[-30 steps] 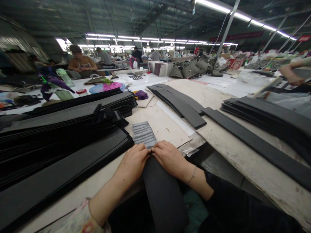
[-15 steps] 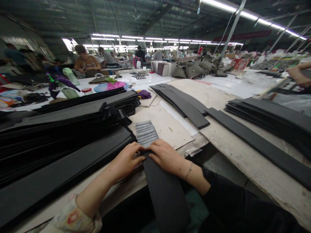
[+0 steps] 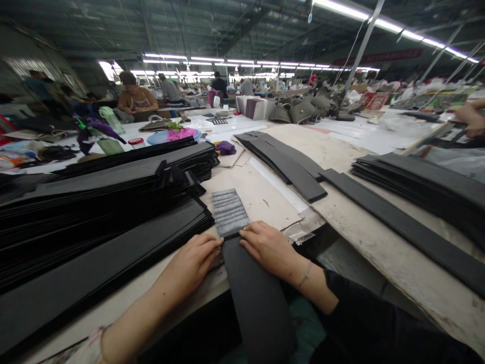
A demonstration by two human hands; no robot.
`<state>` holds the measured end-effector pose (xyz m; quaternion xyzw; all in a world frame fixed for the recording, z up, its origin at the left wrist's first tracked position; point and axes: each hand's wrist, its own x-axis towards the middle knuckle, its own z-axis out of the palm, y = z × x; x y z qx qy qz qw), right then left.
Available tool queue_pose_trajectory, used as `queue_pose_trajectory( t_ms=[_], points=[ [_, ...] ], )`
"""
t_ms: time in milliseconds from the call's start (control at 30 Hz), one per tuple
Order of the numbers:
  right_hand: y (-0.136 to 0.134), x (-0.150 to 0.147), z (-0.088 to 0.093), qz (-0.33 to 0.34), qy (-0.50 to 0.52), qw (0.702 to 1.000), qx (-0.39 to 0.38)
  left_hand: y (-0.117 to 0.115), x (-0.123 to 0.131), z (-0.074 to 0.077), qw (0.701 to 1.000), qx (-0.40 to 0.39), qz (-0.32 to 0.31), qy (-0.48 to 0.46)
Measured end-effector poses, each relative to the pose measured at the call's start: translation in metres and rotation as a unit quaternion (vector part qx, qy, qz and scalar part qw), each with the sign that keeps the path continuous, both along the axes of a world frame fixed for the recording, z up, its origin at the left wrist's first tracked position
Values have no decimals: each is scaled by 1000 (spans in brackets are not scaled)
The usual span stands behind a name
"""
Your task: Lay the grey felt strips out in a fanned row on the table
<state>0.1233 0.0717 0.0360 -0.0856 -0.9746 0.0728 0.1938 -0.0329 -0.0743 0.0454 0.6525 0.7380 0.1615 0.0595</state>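
A long dark grey strip runs from the table edge down over my lap. Its far end meets a ribbed light grey piece lying on the table, with a narrow black fold between them. My left hand is closed at the left end of that fold, fingertips pinching the edge. On the opposite side, my right hand has its bent fingers pressed together on the strip's right edge by the fold. What lies under the fingertips is hidden.
Stacks of dark strips fill the left side. More strips lie ahead, and another stack stands at right. A pale board covers the table. Co-workers sit beyond, and a person's arm shows at far right.
My hands have moved apart from the middle of the fold to its two ends, uncovering the black fold. The strip and the ribbed piece stay nearly in place.
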Motion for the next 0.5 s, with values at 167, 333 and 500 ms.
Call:
queue_pose_trajectory(
  t_ms=[167,333,500],
  points=[
    [-5,2,-1,-18,4,1000,3,12,-12,21,998,-52,0,-37],
    [-8,2,-1,-28,8,999,11,40,-9,26,997,-14,17,72],
    [-8,3,-2,-33,13,999,17,55,3,15,991,-26,-2,131]
  ],
)
